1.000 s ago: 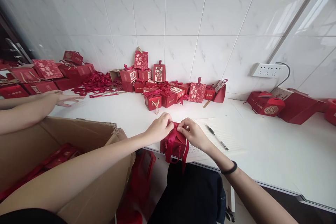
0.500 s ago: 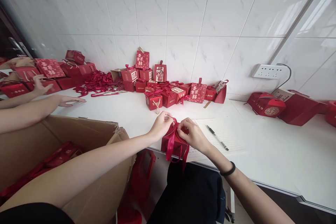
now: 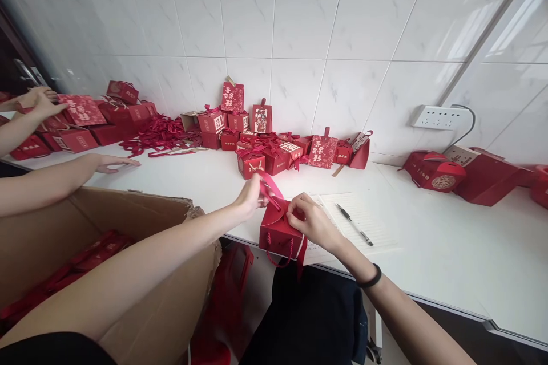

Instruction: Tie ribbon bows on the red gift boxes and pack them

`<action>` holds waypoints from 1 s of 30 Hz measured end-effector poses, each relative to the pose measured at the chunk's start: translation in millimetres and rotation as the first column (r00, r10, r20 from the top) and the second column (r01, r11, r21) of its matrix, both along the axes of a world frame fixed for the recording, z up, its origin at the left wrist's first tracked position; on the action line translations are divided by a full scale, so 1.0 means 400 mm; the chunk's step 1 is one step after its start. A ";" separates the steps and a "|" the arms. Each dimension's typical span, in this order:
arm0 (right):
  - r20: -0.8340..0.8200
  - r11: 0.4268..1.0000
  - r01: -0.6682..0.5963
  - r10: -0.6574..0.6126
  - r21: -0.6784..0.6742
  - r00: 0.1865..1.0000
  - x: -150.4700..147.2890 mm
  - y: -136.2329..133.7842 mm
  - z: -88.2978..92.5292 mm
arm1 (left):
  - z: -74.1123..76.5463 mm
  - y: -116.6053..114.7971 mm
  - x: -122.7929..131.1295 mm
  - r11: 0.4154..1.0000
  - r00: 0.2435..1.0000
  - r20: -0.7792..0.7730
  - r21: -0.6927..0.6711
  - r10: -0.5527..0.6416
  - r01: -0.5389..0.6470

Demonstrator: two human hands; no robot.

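A small red gift box (image 3: 276, 234) with twisted cord handles sits at the table's front edge before me. My left hand (image 3: 252, 193) is closed on a dark pink ribbon (image 3: 270, 183), which loops up from the box's top. Over the right side of the lid, my right hand (image 3: 311, 218) pinches with thumb and forefinger; its fingertips touch the box top. A ribbon end hangs down the box's right front corner below that hand, and the fingers hide what they grip, probably ribbon.
A pen (image 3: 354, 223) lies on lined paper (image 3: 377, 234) to the right. Finished-looking red boxes (image 3: 278, 158) and a ribbon heap (image 3: 160, 132) line the wall. At left stand an open cardboard carton (image 3: 141, 205) and other people's arms (image 3: 51, 188). A power strip (image 3: 440, 117) is on the wall.
My left hand has moved left and back, drawing the ribbon off the box's front into a loop. My right hand stays nearly in place. At far left, another person's hand has shifted back.
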State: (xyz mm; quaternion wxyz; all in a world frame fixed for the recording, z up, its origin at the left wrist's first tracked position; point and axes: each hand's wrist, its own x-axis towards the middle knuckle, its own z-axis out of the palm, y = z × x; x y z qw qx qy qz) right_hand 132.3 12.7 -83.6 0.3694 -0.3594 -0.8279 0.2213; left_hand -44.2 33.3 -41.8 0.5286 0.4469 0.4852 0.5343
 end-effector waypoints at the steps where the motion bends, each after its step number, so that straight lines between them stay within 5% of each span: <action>1: -0.001 1.000 0.004 -0.004 -0.006 1.000 0.002 0.000 -0.001 | 0.013 0.006 -0.011 0.999 0.998 0.058 -0.016 0.040 -0.039; 5: 0.009 0.999 0.048 -0.048 0.001 0.999 0.003 -0.005 0.003 | 0.064 0.013 -0.051 0.991 0.962 0.238 0.000 0.131 -0.135; 10: -0.018 0.985 0.153 -0.155 -0.076 0.988 -0.022 -0.008 0.021 | 0.081 -0.007 -0.052 0.998 0.966 0.257 0.050 0.022 -0.036; 17: -0.400 0.893 0.150 -0.333 -0.423 0.854 -0.019 -0.010 0.023 | 0.099 -0.001 -0.071 0.979 0.984 -0.173 0.201 0.053 -0.017; 23: -0.543 0.834 -0.014 -0.347 -0.552 0.765 -0.001 -0.020 -0.009 | 0.089 0.018 -0.128 0.986 0.759 -0.642 0.170 0.112 -0.002; 26: -0.623 0.825 -0.098 -0.336 -0.556 0.707 -0.005 -0.024 -0.017 | 0.082 0.023 -0.142 0.989 0.699 -0.711 0.145 0.078 0.037; 30: -0.697 0.825 -0.184 -0.307 -0.534 0.648 -0.012 -0.030 -0.012 | 0.092 0.014 -0.135 0.987 0.787 -0.617 0.139 0.019 0.085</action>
